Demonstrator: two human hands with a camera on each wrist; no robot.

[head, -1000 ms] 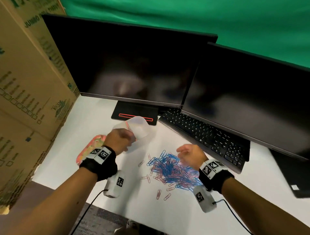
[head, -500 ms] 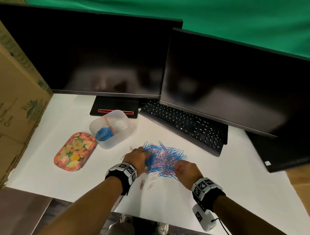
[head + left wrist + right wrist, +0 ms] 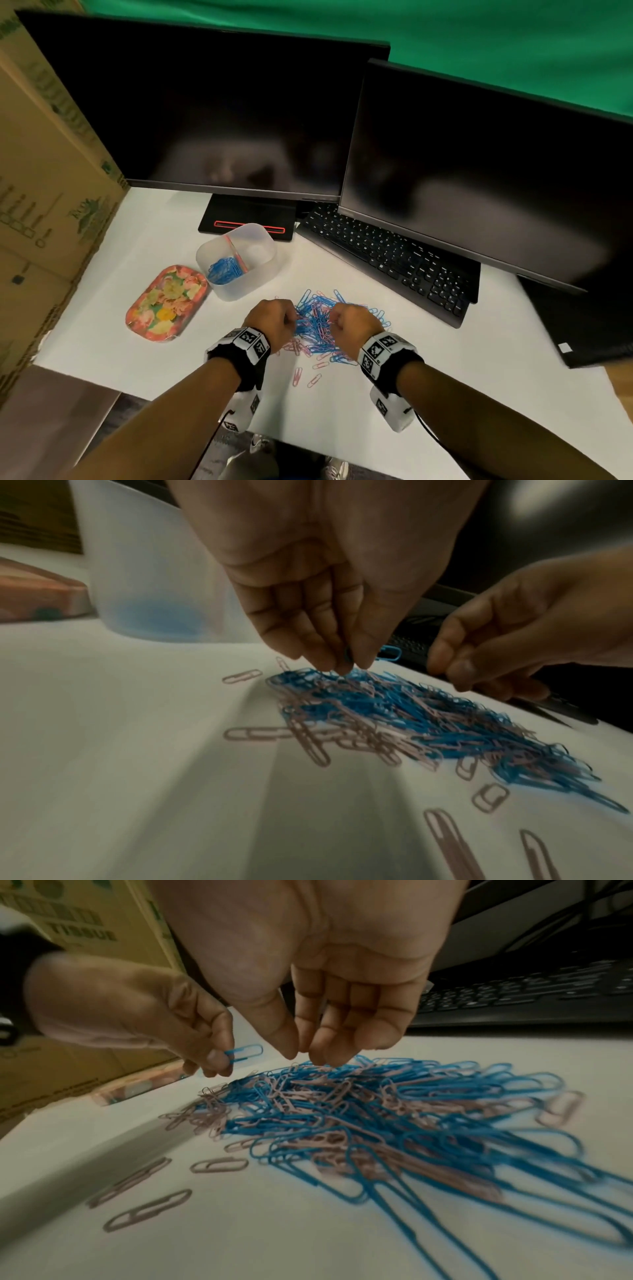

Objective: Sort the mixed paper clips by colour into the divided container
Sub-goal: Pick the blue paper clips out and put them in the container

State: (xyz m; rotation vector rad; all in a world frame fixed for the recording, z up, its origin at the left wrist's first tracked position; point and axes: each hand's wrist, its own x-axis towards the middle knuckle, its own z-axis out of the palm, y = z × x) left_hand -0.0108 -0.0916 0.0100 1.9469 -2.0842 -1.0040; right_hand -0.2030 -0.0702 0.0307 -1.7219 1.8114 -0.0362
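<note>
A heap of blue and pink paper clips (image 3: 318, 325) (image 3: 377, 1110) (image 3: 411, 710) lies on the white table. My left hand (image 3: 274, 318) (image 3: 346, 664) is at the heap's left edge and pinches one blue clip (image 3: 245, 1051) between thumb and fingers. My right hand (image 3: 349, 322) (image 3: 303, 1056) hovers at the heap's right side, fingers bent down, tips just touching the top clips, nothing between them. The translucent divided container (image 3: 246, 284) (image 3: 143, 574) stands left of and behind the heap. Its left half holds blue clips (image 3: 224, 269); its right half looks bare.
A floral tray (image 3: 164, 305) lies left of the container. A black keyboard (image 3: 387, 260) and two dark monitors stand behind the heap, cardboard boxes (image 3: 44, 171) wall the left. Loose pink clips (image 3: 305, 377) lie near the table's front edge.
A second ago my left hand held the container tilted in the air. It now stands on the table, both hands have come down to the heap, and the left has picked a blue clip.
</note>
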